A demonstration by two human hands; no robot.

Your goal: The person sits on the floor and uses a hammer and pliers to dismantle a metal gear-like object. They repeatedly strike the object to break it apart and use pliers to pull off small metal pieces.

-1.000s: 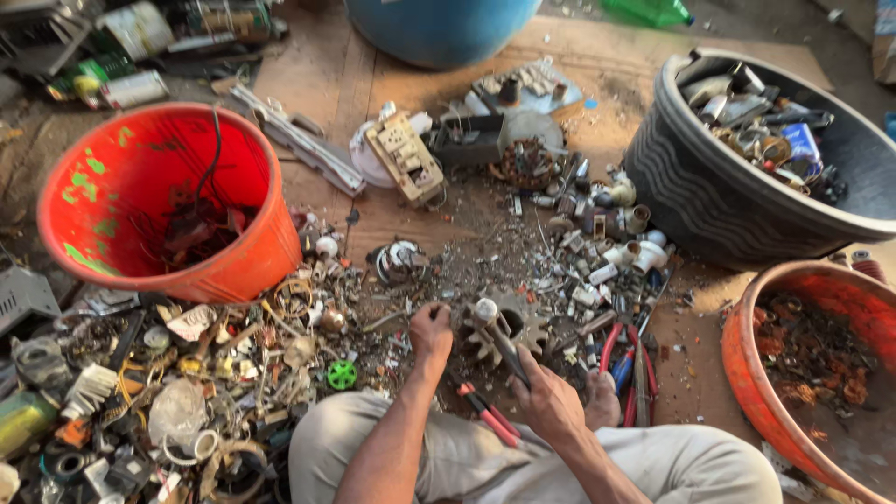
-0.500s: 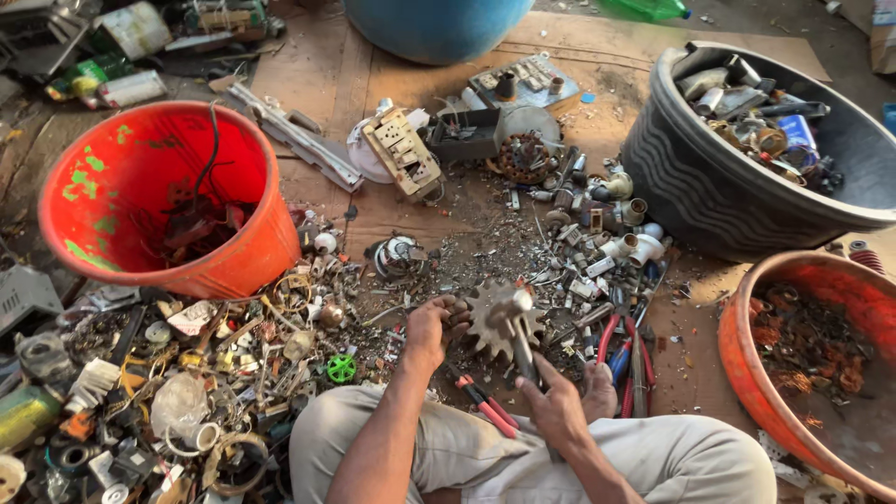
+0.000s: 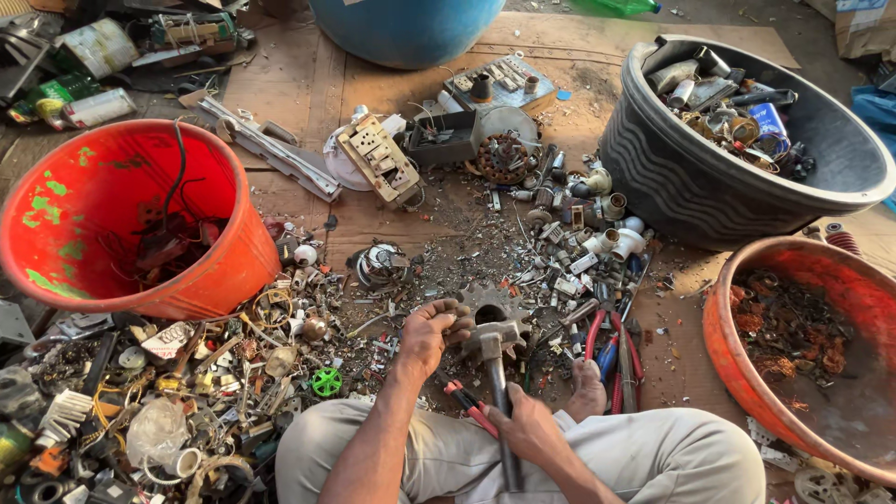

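Note:
My left hand [image 3: 434, 329] grips the edge of a rusty toothed gear wheel [image 3: 489, 305] that lies on the ground in front of my knees. A hammer [image 3: 496, 373] is in my right hand [image 3: 529, 427], held by its handle, and its metal head rests on the gear. Red-handled pliers [image 3: 471, 407] lie between my arms, and more red-handled pliers [image 3: 611, 347] lie to the right by my bare foot [image 3: 586, 390].
An orange tub [image 3: 215, 271] with wires stands at the left. A black tub [image 3: 672, 187] of scrap sits at the upper right, an orange basin [image 3: 737, 364] at the right, a blue barrel [image 3: 406, 28] behind. Scrap parts litter the cardboard [image 3: 280, 84] all around.
The gear, held up on edge half a second ago, now lies lower on the ground. The hammer head has come down onto it.

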